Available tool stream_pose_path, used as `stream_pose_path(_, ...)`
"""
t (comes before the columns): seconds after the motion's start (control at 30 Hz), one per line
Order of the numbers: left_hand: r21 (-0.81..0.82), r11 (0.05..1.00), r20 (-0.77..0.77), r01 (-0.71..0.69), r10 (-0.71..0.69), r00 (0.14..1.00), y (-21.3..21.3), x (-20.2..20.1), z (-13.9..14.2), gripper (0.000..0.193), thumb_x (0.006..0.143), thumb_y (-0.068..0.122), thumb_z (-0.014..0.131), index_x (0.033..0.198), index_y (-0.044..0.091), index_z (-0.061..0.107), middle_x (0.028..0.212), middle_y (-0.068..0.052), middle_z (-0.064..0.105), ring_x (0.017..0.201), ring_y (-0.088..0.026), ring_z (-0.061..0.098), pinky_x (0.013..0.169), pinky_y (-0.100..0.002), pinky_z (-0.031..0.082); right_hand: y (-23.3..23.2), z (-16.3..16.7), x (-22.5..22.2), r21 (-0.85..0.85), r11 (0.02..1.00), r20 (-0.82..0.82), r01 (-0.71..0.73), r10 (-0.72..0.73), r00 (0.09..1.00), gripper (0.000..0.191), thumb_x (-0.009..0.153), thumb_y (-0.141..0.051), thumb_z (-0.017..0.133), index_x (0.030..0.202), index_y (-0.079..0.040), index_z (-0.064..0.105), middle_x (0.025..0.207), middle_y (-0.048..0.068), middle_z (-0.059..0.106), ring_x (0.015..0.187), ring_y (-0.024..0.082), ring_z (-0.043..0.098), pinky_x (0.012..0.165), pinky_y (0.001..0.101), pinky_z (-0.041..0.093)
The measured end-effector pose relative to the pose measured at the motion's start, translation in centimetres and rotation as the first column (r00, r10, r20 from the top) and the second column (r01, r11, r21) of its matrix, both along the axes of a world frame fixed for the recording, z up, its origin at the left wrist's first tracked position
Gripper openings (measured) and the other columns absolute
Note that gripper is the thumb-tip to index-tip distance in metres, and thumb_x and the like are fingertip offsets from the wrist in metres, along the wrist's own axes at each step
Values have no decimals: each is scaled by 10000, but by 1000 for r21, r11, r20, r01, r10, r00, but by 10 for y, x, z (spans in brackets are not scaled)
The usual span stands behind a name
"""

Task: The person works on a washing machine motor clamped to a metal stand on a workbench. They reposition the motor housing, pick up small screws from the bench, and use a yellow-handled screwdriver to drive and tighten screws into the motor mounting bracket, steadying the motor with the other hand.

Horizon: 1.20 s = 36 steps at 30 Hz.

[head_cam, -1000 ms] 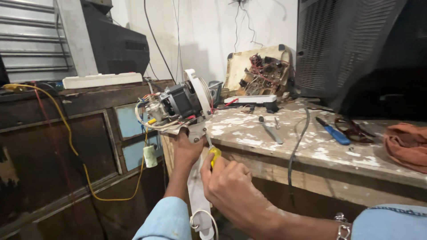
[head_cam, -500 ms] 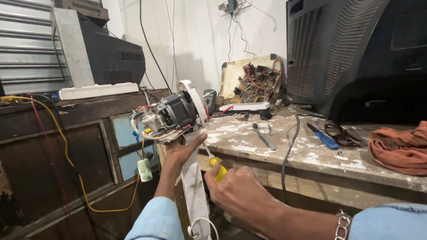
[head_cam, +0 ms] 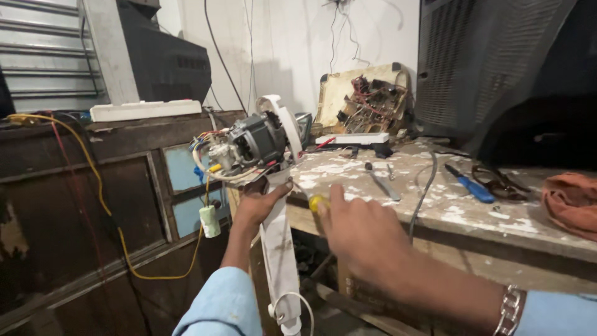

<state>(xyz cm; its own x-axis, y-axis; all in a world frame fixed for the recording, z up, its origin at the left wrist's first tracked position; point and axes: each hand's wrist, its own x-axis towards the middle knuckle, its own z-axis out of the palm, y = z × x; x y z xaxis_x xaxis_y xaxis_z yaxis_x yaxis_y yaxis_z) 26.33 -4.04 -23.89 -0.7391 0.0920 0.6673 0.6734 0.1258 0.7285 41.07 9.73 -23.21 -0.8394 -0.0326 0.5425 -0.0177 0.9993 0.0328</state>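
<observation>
our right hand (head_cam: 364,233) has moved closer to the fan motor (head_cam: 255,140), fingers clamped on a yellow screwdriver (head_cam: 317,202); left hand (head_cam: 255,205) grips the white neck (head_cam: 277,249). the motor looks heavy, its wires fragile.

Two televisions (head_cam: 168,56), one fan motor (head_cam: 255,140), one screwdriver (head_cam: 317,202).

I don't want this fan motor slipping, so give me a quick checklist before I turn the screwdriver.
1. Left hand grips the white stand under the fan motor: ok.
2. Right hand holds the yellow-handled screwdriver: ok.
3. Screwdriver tip seated in a screw: cannot tell, too small to see.
4. Loose wires and the dangling capacitor away from the tool: ok.
5. Motor supported by the workbench: not ok, it is held off the edge.
</observation>
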Motion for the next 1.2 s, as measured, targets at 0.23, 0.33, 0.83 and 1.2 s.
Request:
stream_pose_path(0.23, 223, 961, 111, 162, -190, 975, 7, 16, 4, 580, 755, 409, 827, 1184, 37, 710, 1063, -72, 749, 833, -157, 628, 763, -344, 515, 3, 17, -3, -10, 999, 205, -44, 45, 978, 602, 886, -248, 691, 1327, 46, 405, 703, 181, 681, 672, 378, 710, 653, 450, 607)
stream_pose_path(0.33, 240, 969, 151, 55, -93, 984, 13, 18, 3, 558, 774, 400, 830, 1155, 5, 729, 1004, -104, 766, 771, -174, 633, 715, -339, 517, 9, 6, -3, 238, 966, 113, -97, 71, 991, 438, 895, -133, 641, 1255, 45, 466, 692, 183, 707, 665, 379, 707, 630, 488, 573)
stream_pose_path(0.83, 80, 991, 218, -110, 90, 972, 13, 17, -3, 783, 786, 540, 771, 1360, 33, 609, 1323, -165, 664, 1187, -286, 639, 994, -378, 472, 44, 12, -22, -140, 990, 133, 18, 1, 991, 544, 942, -366, 751, 1163, 38, 460, 768, 246, 712, 743, 364, 749, 690, 452, 593)
stream_pose_path(1.2, 22, 992, 265, -123, 113, 958, 15, 17, 0, 837, 773, 608, 713, 1370, 30, 614, 1393, -176, 642, 1263, -315, 616, 1041, -387, 451, 51, 16, -24, 499, 855, -78, -143, 208, 975, 336, 1000, -262, 570, 1115, 50, 619, 967, 167, 637, 732, 263, 691, 615, 373, 582)
